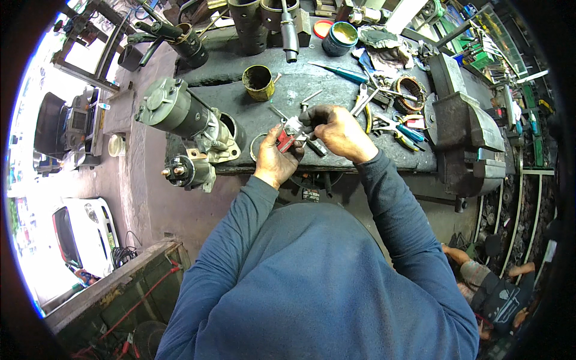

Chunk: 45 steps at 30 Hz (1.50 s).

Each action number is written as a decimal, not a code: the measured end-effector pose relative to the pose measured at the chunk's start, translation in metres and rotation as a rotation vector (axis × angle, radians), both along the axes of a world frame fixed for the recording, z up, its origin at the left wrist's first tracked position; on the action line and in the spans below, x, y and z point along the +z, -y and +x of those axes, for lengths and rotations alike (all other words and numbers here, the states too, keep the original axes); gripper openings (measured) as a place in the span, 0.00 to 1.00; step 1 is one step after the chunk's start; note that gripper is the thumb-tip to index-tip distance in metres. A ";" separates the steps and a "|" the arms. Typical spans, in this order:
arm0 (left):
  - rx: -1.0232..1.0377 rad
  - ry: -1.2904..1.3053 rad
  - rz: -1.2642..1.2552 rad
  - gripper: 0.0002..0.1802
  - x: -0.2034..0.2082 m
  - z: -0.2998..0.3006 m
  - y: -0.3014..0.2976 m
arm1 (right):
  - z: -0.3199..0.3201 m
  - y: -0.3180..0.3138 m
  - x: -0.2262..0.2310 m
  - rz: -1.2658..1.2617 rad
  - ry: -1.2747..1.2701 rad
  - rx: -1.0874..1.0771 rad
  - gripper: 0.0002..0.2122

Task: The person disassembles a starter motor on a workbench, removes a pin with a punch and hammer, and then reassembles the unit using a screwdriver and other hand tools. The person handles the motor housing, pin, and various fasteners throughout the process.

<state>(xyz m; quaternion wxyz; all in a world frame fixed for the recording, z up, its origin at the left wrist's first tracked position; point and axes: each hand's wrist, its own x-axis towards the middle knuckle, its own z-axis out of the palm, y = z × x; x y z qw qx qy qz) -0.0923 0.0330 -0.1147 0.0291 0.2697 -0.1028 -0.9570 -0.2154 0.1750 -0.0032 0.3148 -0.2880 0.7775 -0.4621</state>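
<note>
Near the front edge of the bench, my left hand [275, 159] is closed around a small red and silver part [286, 140]. My right hand [341, 133] meets it from the right, its darkened fingers bent and pinched at the silver end; what they grip is hidden. To the left of my hands stands a large grey starter motor [180, 111] with a metal flange and a cylindrical solenoid [183, 171] with copper studs. Just beyond my hands, a thin metal pin [312, 95] lies on the bench, and a short dark cylindrical piece [316, 147] is beside my right fingers.
A grimy yellow can [258, 83] stands beyond my hands. A screwdriver [348, 74], several pliers [396, 127] and a copper-wound ring [410, 94] lie to the right, before a big bench vise [465, 135]. A grease tub [340, 39] stands farther back. Another person [501, 294] is at lower right.
</note>
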 end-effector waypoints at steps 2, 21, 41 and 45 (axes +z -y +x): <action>-0.020 -0.006 0.039 0.19 -0.008 0.000 0.002 | 0.006 0.005 -0.002 -0.054 -0.147 0.021 0.18; -0.032 -0.100 0.082 0.27 -0.006 -0.001 -0.003 | 0.045 0.005 -0.037 -0.287 -0.604 -0.092 0.17; -0.094 -0.112 0.020 0.34 0.021 0.006 -0.013 | 0.040 -0.033 -0.037 -0.295 -0.160 -0.057 0.23; -0.266 -0.288 0.169 0.34 0.012 0.002 -0.014 | 0.041 -0.031 -0.034 -0.393 0.390 -0.154 0.20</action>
